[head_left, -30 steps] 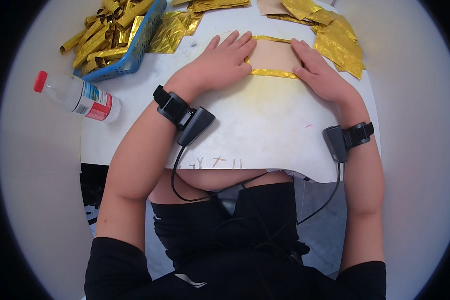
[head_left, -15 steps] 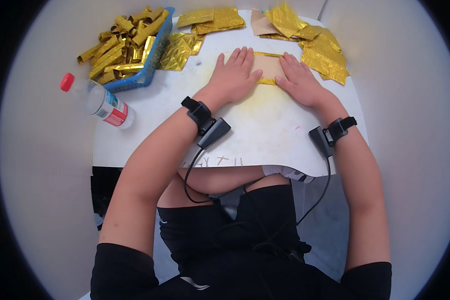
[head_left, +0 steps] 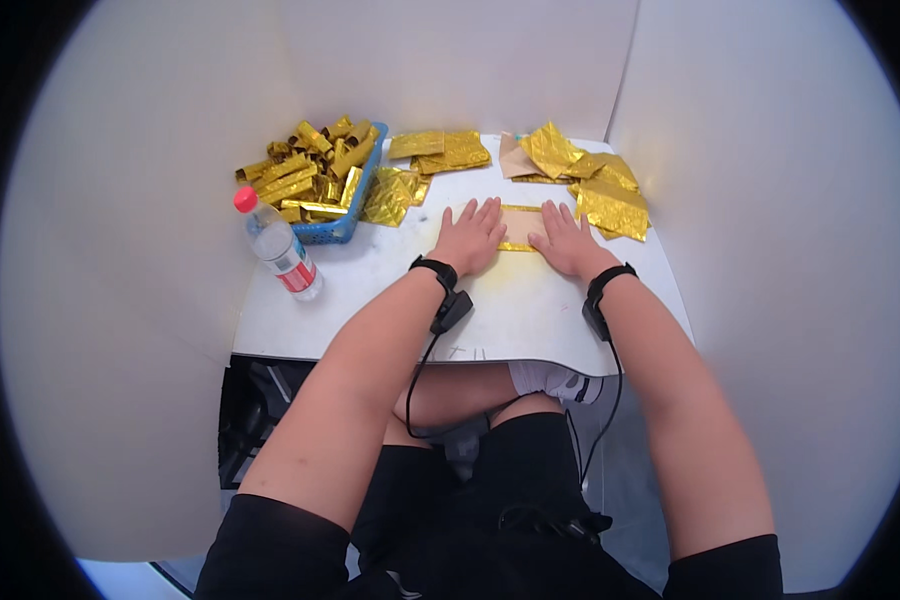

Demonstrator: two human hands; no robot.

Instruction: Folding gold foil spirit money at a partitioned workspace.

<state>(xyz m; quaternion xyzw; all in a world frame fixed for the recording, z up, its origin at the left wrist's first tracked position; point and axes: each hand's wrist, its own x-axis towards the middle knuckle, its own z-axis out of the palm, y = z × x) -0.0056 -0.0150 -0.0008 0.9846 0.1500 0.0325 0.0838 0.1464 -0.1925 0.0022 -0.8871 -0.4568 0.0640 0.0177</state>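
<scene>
From the head, the view is wider than before, but left hand (head_left: 470, 240) and right hand (head_left: 570, 240) stay flat, each grip pinching nothing. Between them, gold-edged brown paper (head_left: 522, 226) lies on the worktop (head_left: 530, 310), seemingly kept still.

Left hand (head_left: 470, 238) and right hand (head_left: 568, 242) flat on gold-edged paper (head_left: 522, 228), gold rolls (head_left: 288, 182) in blue basket (head_left: 369, 172), bottle (head_left: 282, 250) nearby

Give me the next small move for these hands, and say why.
Probably start curling the near gold strip away from the body: the left hand and right hand lie open at the ends of the tan sheet, and the blue basket holds hollow gold rolls.
</scene>
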